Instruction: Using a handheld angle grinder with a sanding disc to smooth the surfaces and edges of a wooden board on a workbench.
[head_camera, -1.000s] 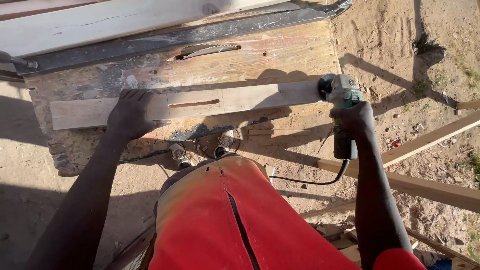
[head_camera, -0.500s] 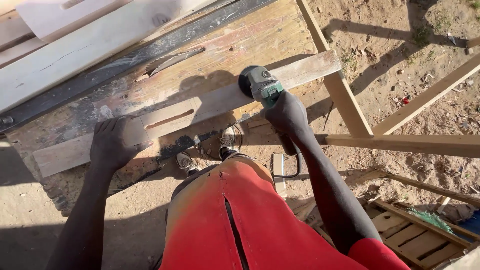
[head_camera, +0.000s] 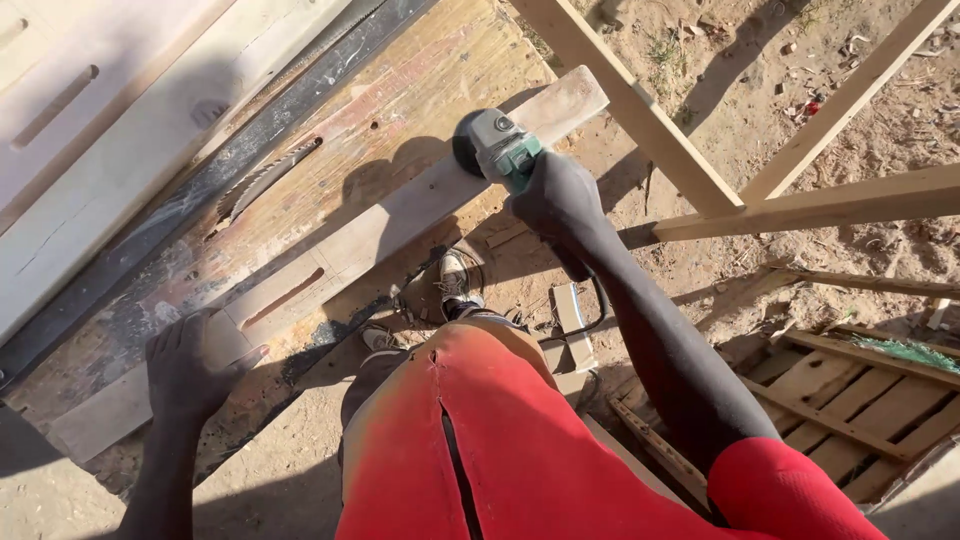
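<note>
My right hand (head_camera: 562, 205) grips a green and grey angle grinder (head_camera: 497, 147), its disc resting on a long pale wooden plank (head_camera: 395, 218). The plank lies diagonally across a worn wooden saw table (head_camera: 420, 90) and has a narrow slot (head_camera: 281, 298) cut through it. My left hand (head_camera: 190, 368) presses flat on the plank's near left part, just left of the slot. A circular saw blade (head_camera: 262, 180) pokes up through the table behind the plank.
Pale boards (head_camera: 100, 130) lie stacked at the table's far side behind a black rail. Wooden beams (head_camera: 700, 150) cross the sandy ground on the right. A slatted pallet (head_camera: 850, 400) lies at lower right. The grinder's black cord (head_camera: 598, 310) hangs beside my feet.
The grinder has slid from the plank's right end inward along the plank. My left hand stays pressed on the plank. The view has swung, so the table now lies diagonally.
</note>
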